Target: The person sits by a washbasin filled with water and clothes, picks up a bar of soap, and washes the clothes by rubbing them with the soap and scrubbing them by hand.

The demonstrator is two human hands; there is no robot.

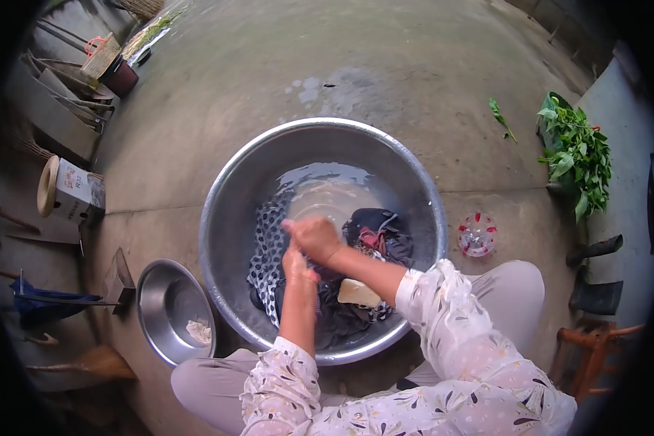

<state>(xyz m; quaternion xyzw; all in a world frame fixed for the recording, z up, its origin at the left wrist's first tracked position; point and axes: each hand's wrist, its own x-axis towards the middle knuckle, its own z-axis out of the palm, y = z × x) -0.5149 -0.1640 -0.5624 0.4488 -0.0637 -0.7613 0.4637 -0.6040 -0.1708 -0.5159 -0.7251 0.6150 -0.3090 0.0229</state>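
A large metal basin (232,167) holds water and wet clothes. My right hand (315,238) is closed above my left hand (296,263), and the two meet over the middle of the basin. What lies between them, if anything, is hidden. Dark cloth with white polka dots (267,243) lies in the water left of my hands. Dark clothing (398,236) with a pink piece is bunched to their right. A pale yellowish block (358,293) rests on the dark clothes near my right forearm.
A smaller metal bowl (152,309) with a whitish lump stands at the lower left. Right of the basin sits a clear and red plastic dish (477,234). Leafy green plants (578,156), boots (596,291) and a wooden chair (588,356) line the right side.
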